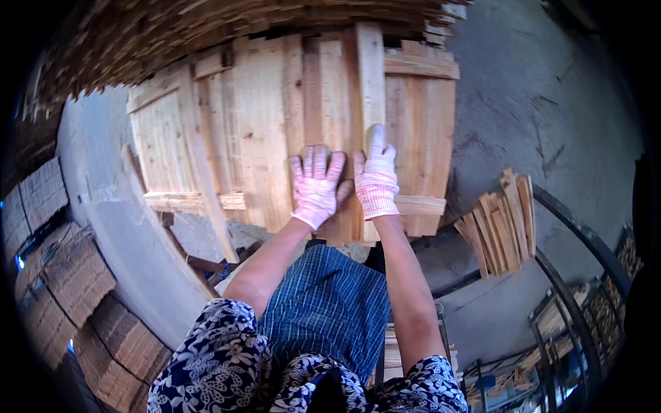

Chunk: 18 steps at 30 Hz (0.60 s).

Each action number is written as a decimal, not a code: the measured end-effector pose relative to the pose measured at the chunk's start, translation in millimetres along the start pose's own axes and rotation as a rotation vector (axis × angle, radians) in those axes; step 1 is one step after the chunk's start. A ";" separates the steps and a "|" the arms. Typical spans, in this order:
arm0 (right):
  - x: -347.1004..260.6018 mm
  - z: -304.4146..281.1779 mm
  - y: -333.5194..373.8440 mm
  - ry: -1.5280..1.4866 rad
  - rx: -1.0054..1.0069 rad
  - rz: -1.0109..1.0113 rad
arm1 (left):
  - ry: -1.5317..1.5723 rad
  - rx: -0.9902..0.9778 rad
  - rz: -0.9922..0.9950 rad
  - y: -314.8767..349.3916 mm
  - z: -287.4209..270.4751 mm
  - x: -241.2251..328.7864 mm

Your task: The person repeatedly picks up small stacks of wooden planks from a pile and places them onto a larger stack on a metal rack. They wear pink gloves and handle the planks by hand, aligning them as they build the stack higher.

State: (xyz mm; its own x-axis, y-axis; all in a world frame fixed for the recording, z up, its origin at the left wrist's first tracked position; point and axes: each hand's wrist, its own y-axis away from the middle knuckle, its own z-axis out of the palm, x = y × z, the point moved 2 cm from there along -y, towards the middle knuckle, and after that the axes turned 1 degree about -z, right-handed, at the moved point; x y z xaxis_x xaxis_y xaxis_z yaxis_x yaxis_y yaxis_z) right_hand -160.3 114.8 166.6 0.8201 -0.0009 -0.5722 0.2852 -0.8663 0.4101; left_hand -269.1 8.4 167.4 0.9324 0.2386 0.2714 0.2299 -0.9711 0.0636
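Observation:
My left hand (317, 187), in a pinkish-white knit glove, lies with fingers spread on the pale wooden boards. Beside it, my right hand (376, 180), gloved alike, grips a light wooden slat (372, 72) running lengthwise away from me. Its thumb is at the slat's left edge, one finger stretches along the top, and the others bend at the right edge. Under both hands is a layer of side-by-side wooden boards (261, 131). Crosspieces show at the far right (420, 65) and near left (196, 200). Another slat (203, 158) lies slantwise on the left part.
A large stack of thin wood strips (206, 31) borders the far side. Bundled wood pieces (79, 272) are piled at left. Loose slats (501, 227) rest by a dark curved metal rail (585, 234) at right. A long pale surface (113, 227) stretches along the left.

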 end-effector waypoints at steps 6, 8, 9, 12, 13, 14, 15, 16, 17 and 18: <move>59.3 -30.8 21.5 0.042 0.121 0.040 | -0.207 -0.126 -0.032 0.4 6.6 -10.1; 69.7 -28.9 10.3 -0.029 0.075 0.048 | -0.248 -0.093 -0.025 -2.0 4.7 -28.3; 63.6 -23.5 4.4 -0.097 0.073 0.032 | -0.239 -0.098 -0.005 -6.9 -0.7 -35.1; 7.1 0.0 -8.3 -0.259 -0.083 0.122 | -0.264 -0.084 0.039 -13.4 -8.2 -45.0; 8.1 11.0 -13.4 -0.288 -0.135 0.183 | -0.297 -0.060 0.060 -14.3 -8.1 -48.7; 2.2 14.4 -17.7 -0.347 -0.153 0.128 | -0.329 -0.038 0.081 -14.8 -8.3 -61.9; -2.6 15.5 -21.8 -0.401 -0.169 0.073 | -0.389 -0.005 0.112 -10.1 -2.3 -83.6; 3.8 9.4 -23.4 -0.455 -0.190 0.007 | -0.375 -0.010 0.115 -4.1 -0.6 -91.7; 8.6 -10.5 -37.0 -0.485 -0.098 -0.017 | -0.381 0.017 0.139 -22.0 -7.5 -99.8; 20.4 -23.2 -32.7 -0.507 -0.037 -0.023 | -0.379 0.013 0.144 -25.4 -14.4 -96.8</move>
State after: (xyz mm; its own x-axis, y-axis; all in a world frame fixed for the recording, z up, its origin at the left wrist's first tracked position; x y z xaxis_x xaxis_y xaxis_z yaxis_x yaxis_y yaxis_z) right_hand -141.4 154.8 157.9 0.4722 -0.2323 -0.8503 0.3253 -0.8506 0.4130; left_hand -369.2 9.9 153.3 0.9914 0.0871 -0.0973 0.0912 -0.9951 0.0381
